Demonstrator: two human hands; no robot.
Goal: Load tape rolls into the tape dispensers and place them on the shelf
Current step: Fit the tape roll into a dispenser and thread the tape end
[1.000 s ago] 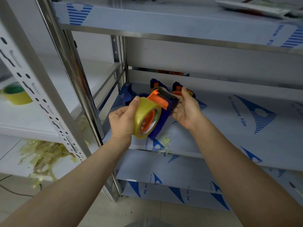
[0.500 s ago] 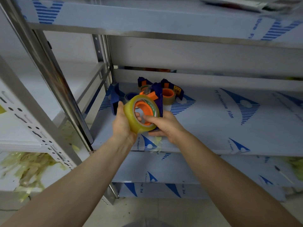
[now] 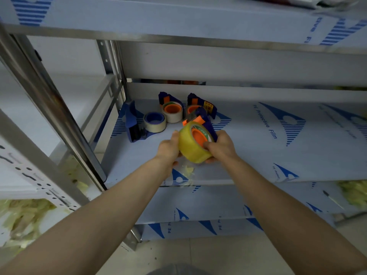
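Head view: the left hand [image 3: 168, 148] and the right hand [image 3: 222, 147] clasp a yellow tape roll [image 3: 189, 149] between them, just above the front part of the shelf [image 3: 258, 155]. The left fingers curl round the roll's left side. The right thumb lies on its face by the orange core, with fingers curled beneath. The roll sits on a blue dispenser [image 3: 207, 124] behind it. Further back on the shelf stand more dispensers [image 3: 131, 124] and two pale rolls [image 3: 155, 122].
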